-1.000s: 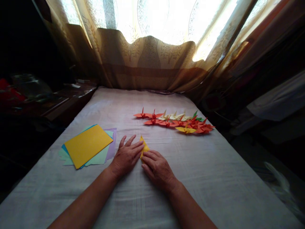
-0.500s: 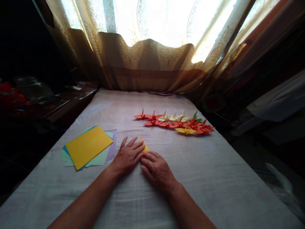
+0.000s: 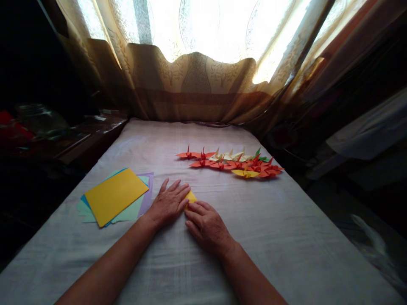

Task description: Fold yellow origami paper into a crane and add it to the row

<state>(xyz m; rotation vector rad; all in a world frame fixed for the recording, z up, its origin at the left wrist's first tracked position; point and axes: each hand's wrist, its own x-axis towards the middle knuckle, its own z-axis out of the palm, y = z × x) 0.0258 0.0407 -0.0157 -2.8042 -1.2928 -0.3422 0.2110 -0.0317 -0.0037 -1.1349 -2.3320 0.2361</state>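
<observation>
A small folded piece of yellow origami paper lies on the pale cloth between my hands, partly hidden under the fingers. My left hand rests flat, fingers spread, its fingertips over the left side of the paper. On the near right side, my right hand has its fingers bent together, thumb tucked below, gripping the paper's edge. Left of my hands lies a stack of coloured sheets, a yellow sheet on top, with green, blue and purple sheets showing beneath.
Several folded paper cranes, red, cream, green and one yellow, stand in rows at the back right of the cloth-covered surface. A patterned curtain hangs behind. A dark side table with a glass jar stands at left.
The left fingers have shifted slightly off the paper's top, so more of its yellow face shows. The whole view has drifted a little; the right hand keeps its place at the paper.
</observation>
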